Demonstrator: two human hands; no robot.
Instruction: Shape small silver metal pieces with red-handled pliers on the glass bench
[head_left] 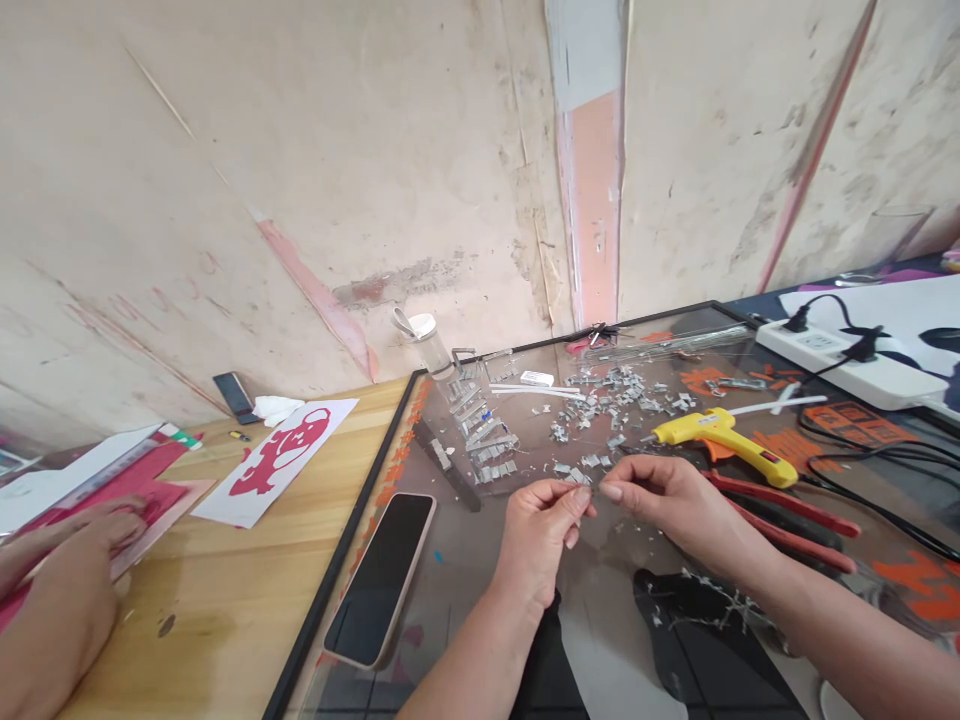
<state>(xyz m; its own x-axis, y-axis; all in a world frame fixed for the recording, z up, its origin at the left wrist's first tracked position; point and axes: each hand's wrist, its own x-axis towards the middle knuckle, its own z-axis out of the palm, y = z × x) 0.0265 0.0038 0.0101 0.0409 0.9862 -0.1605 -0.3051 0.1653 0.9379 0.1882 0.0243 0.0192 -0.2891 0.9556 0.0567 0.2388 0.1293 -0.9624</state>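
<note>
Pinching hands: left hand (546,535) and right hand (675,505) meet over the glass-topped desk (465,590), their tips almost touching
Fingers: narrow on both sides, thumb to index, closed on a thin piece (595,488) too small to identify
Thin piece: at the dial's centre, between both hands, with 12 o'clock pointing away from the person
Loose clips (630,387): grey metal bits scattered toward 12 and 1 o'clock
Clip rows (492,440): similar bits set in lines, 10 o'clock
Glue gun (709,430): yellow, lying on its side, 2 o'clock
Power strip (851,365): white, also 2 o'clock, farther out, black plugs in it
Pliers (796,507): red handles, 3 o'clock, partly hidden by the right hand
Spiky strand (739,605): between 4 and 5 o'clock, near the right forearm
Phone (381,580): dark screen up, 8 o'clock
Co-worker's hand (79,580): 9 o'clock, well apart, over red sheets on the wooden desk (247,600)
</note>
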